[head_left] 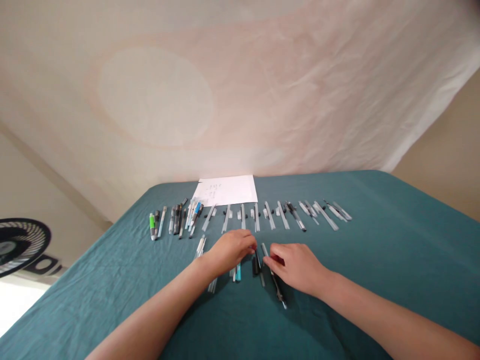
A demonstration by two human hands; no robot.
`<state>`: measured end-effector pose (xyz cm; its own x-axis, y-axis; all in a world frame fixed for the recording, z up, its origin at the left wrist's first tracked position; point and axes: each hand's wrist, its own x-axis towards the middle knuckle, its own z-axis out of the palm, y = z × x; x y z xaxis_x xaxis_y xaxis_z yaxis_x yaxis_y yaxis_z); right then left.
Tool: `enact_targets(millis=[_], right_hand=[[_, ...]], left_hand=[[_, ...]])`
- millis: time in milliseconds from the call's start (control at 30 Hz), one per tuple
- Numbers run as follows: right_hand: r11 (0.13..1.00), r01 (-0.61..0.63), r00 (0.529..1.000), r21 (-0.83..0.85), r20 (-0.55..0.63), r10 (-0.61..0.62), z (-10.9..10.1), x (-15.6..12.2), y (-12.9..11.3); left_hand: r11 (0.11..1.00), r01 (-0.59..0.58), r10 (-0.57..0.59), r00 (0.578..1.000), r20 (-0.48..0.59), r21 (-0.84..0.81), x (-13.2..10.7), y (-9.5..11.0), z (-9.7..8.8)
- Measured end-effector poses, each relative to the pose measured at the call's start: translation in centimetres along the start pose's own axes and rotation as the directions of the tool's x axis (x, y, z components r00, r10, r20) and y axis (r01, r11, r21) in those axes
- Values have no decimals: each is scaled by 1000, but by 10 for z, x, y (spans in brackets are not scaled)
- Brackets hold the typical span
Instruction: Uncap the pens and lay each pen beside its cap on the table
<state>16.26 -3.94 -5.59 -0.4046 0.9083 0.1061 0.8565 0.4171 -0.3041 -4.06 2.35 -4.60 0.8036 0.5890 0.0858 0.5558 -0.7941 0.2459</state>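
Note:
My left hand point(232, 248) is closed, its fingertips pinched at the upper end of a slim clear-and-dark pen part point(261, 274); whether they grip it is hard to make out. Just beside that part lies a short black pen cap point(255, 266). My right hand point(296, 265) is closed too, with thumb and finger at the upper part of a pen point(277, 287) that has a clear barrel end and a dark lower section, slanting toward me. Under and beside my left forearm are a light-blue pen piece point(238, 272) and clear tubes point(212, 285), partly hidden.
A row of clear pen barrels point(257, 217) with small caps stretches across the green cloth point(375, 300). Several assembled pens, one a green pen point(152, 226), lie at the left. A white paper point(228, 190) lies behind; a fan point(22, 245) stands far left.

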Motion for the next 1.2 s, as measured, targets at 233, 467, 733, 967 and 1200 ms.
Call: enact_targets(millis=[233,467,733,967,1200], right_hand=[[992,-56,983,-109,170,74,-2,-12,-11],[949,-163,967,270,233,99,-12,-2,7],[282,-451,869,847,489,-80,-21,7,22],[124,-548,778,827,559,-286,-28,8,35],[273,-368,907,889,408,-107,-18,9,26]], left_hand=[[995,-91,89,995,-50,-31,0,13,-3],[990,-135,130,981,-141,-27,3,16,-4],[993,-113,121,936,-329,43,-6,6,-12],[954,-129,200,947,-252,269,-8,18,-24],[966,-104,172,942,-287,237,-7,16,-22]])
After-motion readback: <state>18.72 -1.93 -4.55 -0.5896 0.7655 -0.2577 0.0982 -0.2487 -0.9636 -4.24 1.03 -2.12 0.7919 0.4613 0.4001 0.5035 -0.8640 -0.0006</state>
